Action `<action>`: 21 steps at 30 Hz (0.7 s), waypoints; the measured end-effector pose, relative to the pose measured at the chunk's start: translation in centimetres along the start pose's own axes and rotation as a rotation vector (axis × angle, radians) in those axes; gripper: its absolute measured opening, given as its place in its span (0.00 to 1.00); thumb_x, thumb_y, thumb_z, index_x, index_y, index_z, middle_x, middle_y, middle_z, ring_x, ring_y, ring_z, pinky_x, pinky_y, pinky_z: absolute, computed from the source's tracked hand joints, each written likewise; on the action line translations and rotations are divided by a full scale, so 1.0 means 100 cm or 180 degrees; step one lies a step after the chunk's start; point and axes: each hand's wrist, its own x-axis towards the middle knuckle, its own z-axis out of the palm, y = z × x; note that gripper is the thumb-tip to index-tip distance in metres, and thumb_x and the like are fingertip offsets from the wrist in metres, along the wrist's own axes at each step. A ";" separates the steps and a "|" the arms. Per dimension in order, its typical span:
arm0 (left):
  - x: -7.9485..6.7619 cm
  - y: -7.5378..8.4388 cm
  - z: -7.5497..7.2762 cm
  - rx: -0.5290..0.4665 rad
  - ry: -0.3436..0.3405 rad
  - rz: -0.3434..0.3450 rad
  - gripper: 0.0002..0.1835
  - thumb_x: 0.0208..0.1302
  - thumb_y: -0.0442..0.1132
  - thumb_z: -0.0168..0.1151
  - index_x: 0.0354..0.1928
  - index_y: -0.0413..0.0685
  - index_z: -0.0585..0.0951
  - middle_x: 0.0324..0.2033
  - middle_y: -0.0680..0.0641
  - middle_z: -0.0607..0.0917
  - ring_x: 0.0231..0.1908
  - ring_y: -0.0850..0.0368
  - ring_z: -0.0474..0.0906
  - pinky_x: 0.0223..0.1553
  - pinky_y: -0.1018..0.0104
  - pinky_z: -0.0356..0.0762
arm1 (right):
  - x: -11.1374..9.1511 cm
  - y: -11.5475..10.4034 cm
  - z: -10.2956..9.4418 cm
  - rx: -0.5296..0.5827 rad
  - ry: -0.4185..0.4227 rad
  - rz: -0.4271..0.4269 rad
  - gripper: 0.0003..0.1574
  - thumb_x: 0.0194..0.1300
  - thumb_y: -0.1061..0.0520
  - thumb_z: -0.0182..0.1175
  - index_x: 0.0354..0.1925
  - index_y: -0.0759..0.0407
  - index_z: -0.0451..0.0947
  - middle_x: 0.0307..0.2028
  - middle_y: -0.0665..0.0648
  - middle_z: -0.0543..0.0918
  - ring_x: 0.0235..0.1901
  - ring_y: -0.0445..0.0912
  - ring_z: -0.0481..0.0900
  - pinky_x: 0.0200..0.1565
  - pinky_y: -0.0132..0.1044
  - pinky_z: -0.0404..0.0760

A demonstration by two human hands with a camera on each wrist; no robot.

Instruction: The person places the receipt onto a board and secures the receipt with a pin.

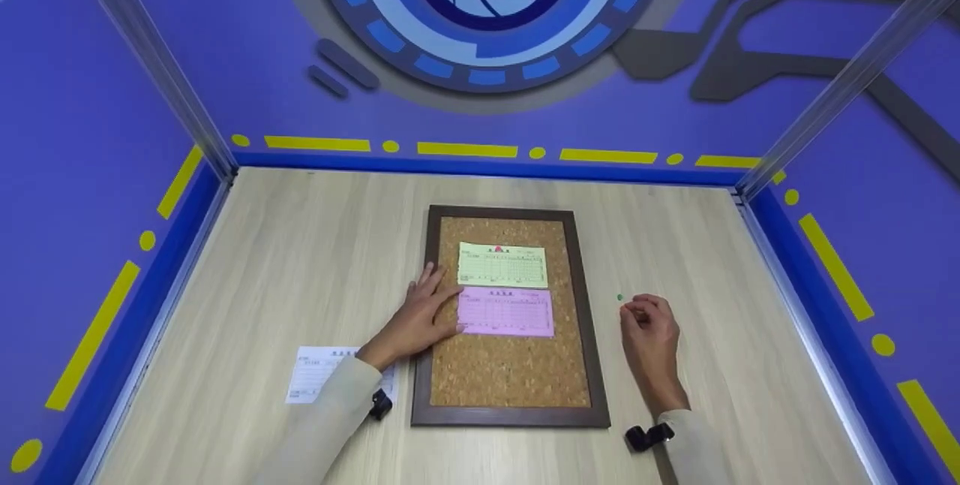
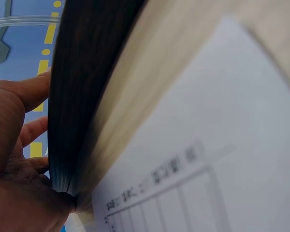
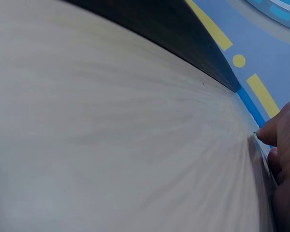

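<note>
A framed corkboard (image 1: 506, 380) lies flat on the table with a light green printed slip (image 1: 502, 267) over a pink one (image 1: 506, 314). A red pin (image 1: 498, 248) sits at the green slip's top edge. My left hand (image 1: 420, 317) rests across the frame's left side, fingers spread, with index finger and thumb at the pink slip's left edge. To the right of the board, my right hand (image 1: 651, 327) is over the table, thumb and fingertips close together beside a small green pin (image 1: 620, 296). I cannot tell whether these fingertips hold anything.
A white printed slip (image 1: 311, 376) lies left of the board, partly under my left forearm. The wooden table (image 1: 300, 245) is bounded by blue-purple panels (image 1: 225, 79) at the back and sides. Each wrist wears a small black camera (image 1: 649, 436).
</note>
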 end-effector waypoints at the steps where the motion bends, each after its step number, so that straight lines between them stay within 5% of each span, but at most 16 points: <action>1: 0.000 0.000 0.000 0.0004 0.0003 -0.0004 0.36 0.73 0.46 0.73 0.79 0.45 0.75 0.86 0.33 0.54 0.88 0.34 0.35 0.82 0.28 0.38 | -0.001 0.000 0.000 -0.0008 -0.0004 0.0009 0.05 0.75 0.64 0.69 0.42 0.67 0.88 0.55 0.59 0.83 0.44 0.47 0.84 0.42 0.20 0.76; 21: 0.000 0.000 0.001 -0.0022 0.0043 0.0054 0.37 0.72 0.46 0.73 0.79 0.42 0.75 0.86 0.32 0.54 0.87 0.33 0.36 0.82 0.27 0.38 | -0.003 0.000 -0.002 0.0063 0.0026 0.0046 0.07 0.78 0.62 0.66 0.41 0.63 0.87 0.54 0.56 0.83 0.43 0.45 0.82 0.40 0.23 0.77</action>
